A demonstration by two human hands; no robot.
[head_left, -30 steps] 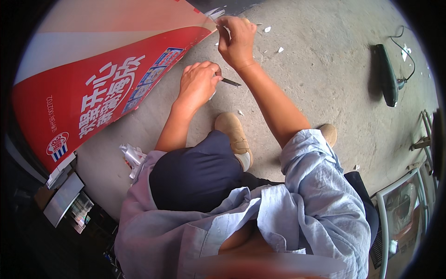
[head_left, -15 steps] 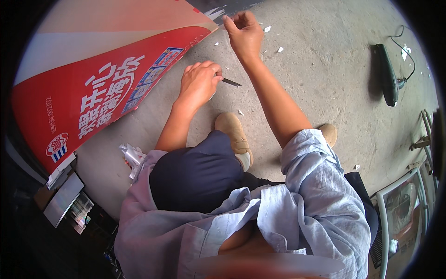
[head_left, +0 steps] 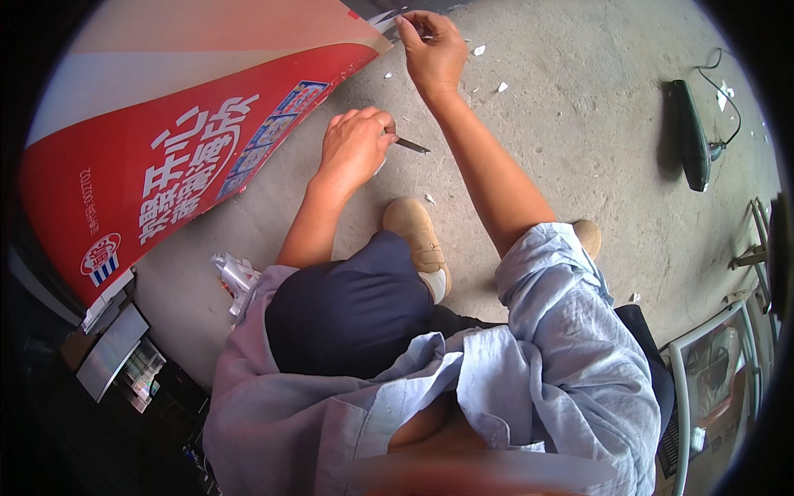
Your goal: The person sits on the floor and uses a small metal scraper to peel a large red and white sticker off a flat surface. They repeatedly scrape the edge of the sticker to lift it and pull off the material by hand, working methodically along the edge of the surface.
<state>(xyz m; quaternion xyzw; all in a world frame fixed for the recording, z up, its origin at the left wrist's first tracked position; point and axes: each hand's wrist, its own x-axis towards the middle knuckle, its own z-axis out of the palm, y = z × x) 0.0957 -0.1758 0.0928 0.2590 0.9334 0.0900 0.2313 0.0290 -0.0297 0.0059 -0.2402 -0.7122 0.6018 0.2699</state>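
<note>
In my left hand [head_left: 356, 147] is a utility knife, its dark blade [head_left: 411, 145] pointing right and most of its handle hidden by the fingers. My right hand [head_left: 436, 51] is raised at the far corner of a large red and white printed panel [head_left: 124, 182]. Its thumb and forefinger are pinched beside a thin pale strip [head_left: 384, 18] at that corner, which they seem to grip. The left hand hovers just right of the panel's edge, apart from it.
White scraps [head_left: 502, 87] dot the concrete floor [head_left: 562, 107]. A black corded tool [head_left: 691, 136] lies on the right. A pale-framed rack [head_left: 680, 397] stands at the lower right, and a crumpled silvery wrapper [head_left: 236, 273] lies by my left knee.
My right hand has shifted slightly left and up at the panel's corner. The left hand and knife have hardly moved.
</note>
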